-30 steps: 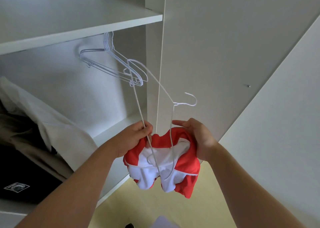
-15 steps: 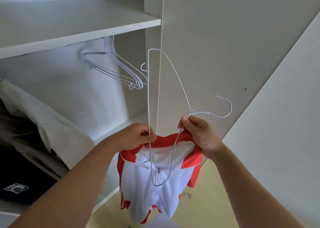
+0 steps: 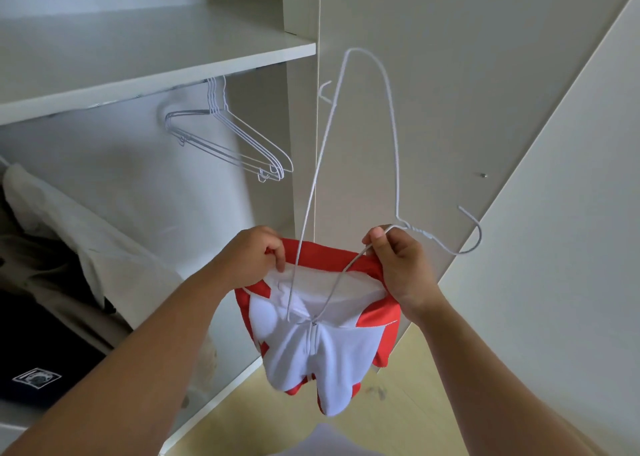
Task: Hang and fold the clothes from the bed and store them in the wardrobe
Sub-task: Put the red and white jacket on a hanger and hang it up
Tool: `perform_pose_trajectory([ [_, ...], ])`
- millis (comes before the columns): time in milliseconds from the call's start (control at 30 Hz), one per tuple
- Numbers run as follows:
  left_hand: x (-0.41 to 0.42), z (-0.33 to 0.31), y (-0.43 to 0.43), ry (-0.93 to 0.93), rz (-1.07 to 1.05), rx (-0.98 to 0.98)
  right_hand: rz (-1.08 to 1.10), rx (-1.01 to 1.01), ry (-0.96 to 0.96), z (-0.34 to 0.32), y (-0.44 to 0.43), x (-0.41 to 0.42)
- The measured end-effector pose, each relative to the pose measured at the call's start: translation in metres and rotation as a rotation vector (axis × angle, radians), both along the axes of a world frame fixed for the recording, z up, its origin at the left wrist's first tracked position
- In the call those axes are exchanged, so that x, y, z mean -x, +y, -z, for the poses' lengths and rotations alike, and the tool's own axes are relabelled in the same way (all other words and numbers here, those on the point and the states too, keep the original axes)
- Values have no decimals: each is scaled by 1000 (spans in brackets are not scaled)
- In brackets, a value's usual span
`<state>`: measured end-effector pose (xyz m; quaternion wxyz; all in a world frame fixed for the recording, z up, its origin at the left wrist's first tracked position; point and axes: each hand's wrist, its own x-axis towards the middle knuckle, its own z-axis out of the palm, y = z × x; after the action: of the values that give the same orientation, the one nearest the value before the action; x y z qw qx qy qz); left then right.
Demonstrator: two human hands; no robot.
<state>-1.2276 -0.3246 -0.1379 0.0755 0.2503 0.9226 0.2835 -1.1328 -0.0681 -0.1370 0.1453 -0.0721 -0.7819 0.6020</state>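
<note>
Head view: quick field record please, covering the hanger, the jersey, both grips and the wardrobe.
hanger: white wire hanger, tipped on end, one shoulder inside the collar, hook pointing right
garment: red and white jersey, dangling below both grips, not yet sitting on both hanger shoulders
left grip: pinches the collar's left side
right grip: pinches the hanger wire near its neck, against the collar's right side
wardrobe: spare hangers hang under the shelf; pale clothes at lower left

Single head view, close above both forearms, facing forward into open wardrobe (image 3: pixel 156 64)
</note>
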Motion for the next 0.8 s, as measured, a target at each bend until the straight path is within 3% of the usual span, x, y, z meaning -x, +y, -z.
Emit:
perform_pose_trajectory([
  [167,-4,8,1,195,-6,119,0,1,85,-8,0,-7],
  [300,-4,9,2,225,25,175,-2,-42,187,-17,-5,-15],
  [367,-3,10,3,204,35,157,-12,-91,209,-21,-7,-21],
  [500,-2,11,5,137,52,45,-89,-222,35,-24,-10,-28],
  [667,-6,0,12,15,63,-30,-156,-682,301,-16,-16,-31],
  [800,-9,-10,10,-228,-49,-144,-12,-831,240,-10,-12,-33],
])
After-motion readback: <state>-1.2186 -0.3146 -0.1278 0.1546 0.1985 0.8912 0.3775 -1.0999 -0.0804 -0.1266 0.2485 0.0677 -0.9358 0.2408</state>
